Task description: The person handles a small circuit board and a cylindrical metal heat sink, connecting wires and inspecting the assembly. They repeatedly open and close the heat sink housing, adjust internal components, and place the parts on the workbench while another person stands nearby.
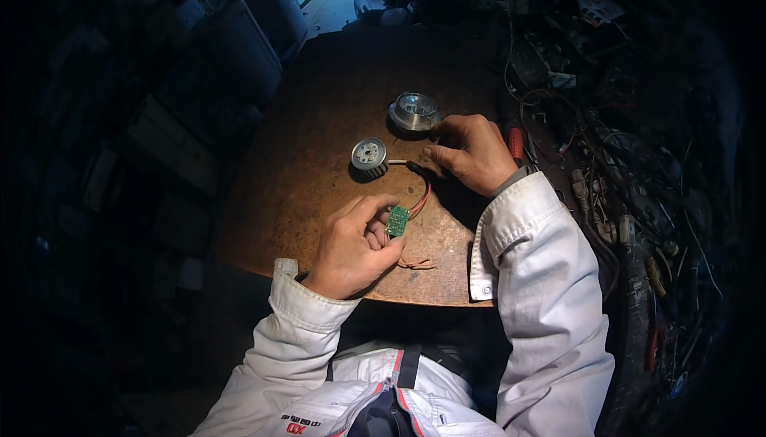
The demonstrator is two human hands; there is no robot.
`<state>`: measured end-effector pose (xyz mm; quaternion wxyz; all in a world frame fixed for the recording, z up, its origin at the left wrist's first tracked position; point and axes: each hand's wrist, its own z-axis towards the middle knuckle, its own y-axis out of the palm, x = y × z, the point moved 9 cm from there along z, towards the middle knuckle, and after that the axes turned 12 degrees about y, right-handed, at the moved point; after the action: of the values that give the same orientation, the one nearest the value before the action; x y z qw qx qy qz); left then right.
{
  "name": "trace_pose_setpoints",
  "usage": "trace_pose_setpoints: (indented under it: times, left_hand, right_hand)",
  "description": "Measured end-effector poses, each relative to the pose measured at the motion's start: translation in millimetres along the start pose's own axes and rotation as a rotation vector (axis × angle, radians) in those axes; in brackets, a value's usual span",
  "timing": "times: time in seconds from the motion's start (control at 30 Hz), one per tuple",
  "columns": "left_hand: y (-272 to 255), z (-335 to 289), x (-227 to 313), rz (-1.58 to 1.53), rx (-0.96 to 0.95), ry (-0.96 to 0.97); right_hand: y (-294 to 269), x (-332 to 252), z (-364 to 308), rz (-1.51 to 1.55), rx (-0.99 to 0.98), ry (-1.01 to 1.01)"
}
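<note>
Near the table's front edge my left hand (355, 244) is closed on a small green circuit board (396, 221), pinching it between thumb and fingers. Red and dark wires (424, 198) run from the board up to a black-sleeved cable (413, 167), which joins a round, finned metal LED lamp (369, 156). Loose reddish wire ends (418, 264) stick out below the board. My right hand (472, 152) hovers right of the lamp, fingers curled, thumb and forefinger apart, with nothing visible between them. Its forefinger is close to a round metal housing (414, 112) with a clear top.
All this lies on a worn brown wooden table (319, 94). A red-handled tool (515, 143) lies beyond my right wrist. Tangled cables (590, 190) and clutter crowd the right side. Dark cabinets (171, 142) stand at the left.
</note>
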<state>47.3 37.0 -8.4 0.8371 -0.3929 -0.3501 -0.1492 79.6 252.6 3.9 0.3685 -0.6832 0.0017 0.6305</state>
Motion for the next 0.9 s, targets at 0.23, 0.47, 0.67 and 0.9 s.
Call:
trace_pose_setpoints:
  times: [0.23, 0.47, 0.67, 0.9]
  left_hand:
    - [1.0, 0.6, -1.2, -0.027, -0.011, -0.001]
    - [0.7, 0.7, -0.5, -0.019, -0.006, 0.009]
    - [0.9, 0.8, 0.7, -0.013, -0.009, 0.007]
    - [0.9, 0.5, -0.1, -0.018, 0.001, 0.007]
  right_hand:
    - [0.6, 1.6, 1.0, -0.022, -0.01, 0.005]
    - [1.8, 3.1, 1.7, -0.028, 0.001, 0.002]
    - [0.8, 0.6, -0.7, -0.043, 0.018, -0.014]
    - [2.3, 1.0, 0.0, -0.032, -0.024, 0.023]
